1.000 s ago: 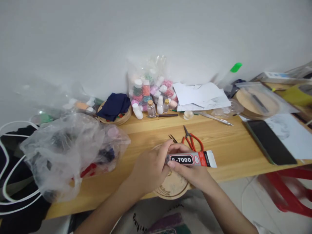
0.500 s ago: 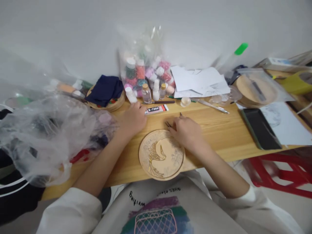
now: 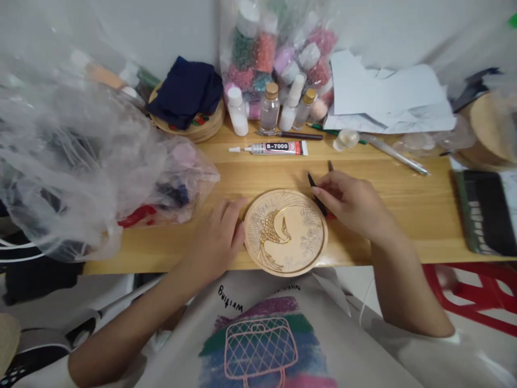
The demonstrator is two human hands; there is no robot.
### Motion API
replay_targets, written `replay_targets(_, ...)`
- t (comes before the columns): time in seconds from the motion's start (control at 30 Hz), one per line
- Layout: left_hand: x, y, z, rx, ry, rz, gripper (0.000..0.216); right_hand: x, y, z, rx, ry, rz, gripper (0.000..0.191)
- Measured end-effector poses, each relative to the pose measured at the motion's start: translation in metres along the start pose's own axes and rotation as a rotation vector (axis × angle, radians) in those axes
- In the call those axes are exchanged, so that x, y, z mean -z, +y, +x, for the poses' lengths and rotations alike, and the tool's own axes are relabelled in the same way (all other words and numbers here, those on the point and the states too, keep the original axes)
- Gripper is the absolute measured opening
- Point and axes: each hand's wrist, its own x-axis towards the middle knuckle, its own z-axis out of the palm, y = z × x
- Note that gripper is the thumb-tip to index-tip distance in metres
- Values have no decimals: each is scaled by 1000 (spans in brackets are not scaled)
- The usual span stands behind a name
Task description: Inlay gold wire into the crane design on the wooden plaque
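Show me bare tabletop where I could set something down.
Likely best: the tabletop between the right hand and the phone. Narrower: the strip between the glue tube and the round wooden board. Crowded: the back edge, with bottles and papers, and the left end, where the plastic bag lies.

Left on desk (image 3: 424,215): crumpled clear plastic bag (image 3: 81,167), red piece showing through. Navy cloth (image 3: 183,91), folded, lying on round wooden piece (image 3: 204,126). Along the wall: clear bag (image 3: 293,29) of coloured jars; four small bottles (image 3: 270,112) in front, two white, two clear. Rightward, white papers (image 3: 383,97), silver pen (image 3: 398,155), dark phone (image 3: 490,213). Red stool (image 3: 472,302) below.
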Motion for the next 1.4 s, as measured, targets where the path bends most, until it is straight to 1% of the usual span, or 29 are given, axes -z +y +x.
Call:
replay_targets(0.07, -8, 1, -6, 17, -29, -49, 37, -1, -1, -5, 16, 12, -5, 14)
replay_targets(0.13, -12, 2, -6, 8, -27, -49, 39, -3, -2, -12, 25, 43, -17, 13)
replay_targets(0.23, -12, 0, 2, -92, -4, 16, 47, -6, -2, -25, 35, 80, -47, 11)
replay_targets(0.33, -8, -8, 20, -215, -38, 96, 54, -9, -4, -42, 25, 67, -56, 10)
replay_targets(0.4, -4, -14, 37, -294, -84, 153, 55, -10, -7, -55, 30, 1, -2, 10)
replay_targets(0.47, -1, -18, 56, -354, -119, 140, 54, -10, -10, -68, 66, -126, 79, 11)
replay_targets(0.57, 0, -15, 84, -410, -174, 3, 50, -8, -11, -81, 139, -351, 185, 13)
replay_targets(0.63, 0, -7, 99, -420, -238, -110, 46, -6, -10, -82, 156, -402, 220, 12)
replay_targets(0.73, -1, 7, 111, -430, -324, -338, 48, -5, -9, -77, 141, -344, 259, 12)
replay_targets(0.83, -2, 12, 114, -393, -343, -564, 51, -5, -8, -69, 109, -284, 430, 12)
replay_targets(0.9, -3, 7, 112, -360, -276, -633, 46, -6, -8, -65, 73, -214, 607, 8)
replay_targets(0.97, -6, -2, 110, -366, -174, -625, 41, -8, -7, -62, 51, -133, 764, 9)
replay_targets(1.03, -9, -12, 107, -415, -98, -566, 37, -12, -8, -60, 42, -69, 850, 11)
replay_targets(1.07, -11, -17, 106, -433, -73, -534, 35, -14, -8, -58, 29, -33, 858, 11)
replay_targets(1.13, -15, -23, 105, -430, -50, -484, 33, -17, -11, -56, -2, 52, 806, 11)
replay_targets(1.2, -17, -26, 103, -407, -36, -447, 32, -17, -15, -54, -21, 134, 686, 8)
replay_targets(1.23, -18, -26, 103, -398, -26, -419, 31, -16, -17, -53, -21, 155, 614, 6)
replay_targets(1.33, -17, -25, 101, -381, 11, -306, 28, -8, -23, -50, 28, 144, 407, 2)
replay_targets(1.4, -15, -23, 100, -348, 40, -227, 30, -2, -28, -46, 105, 118, 295, 4)
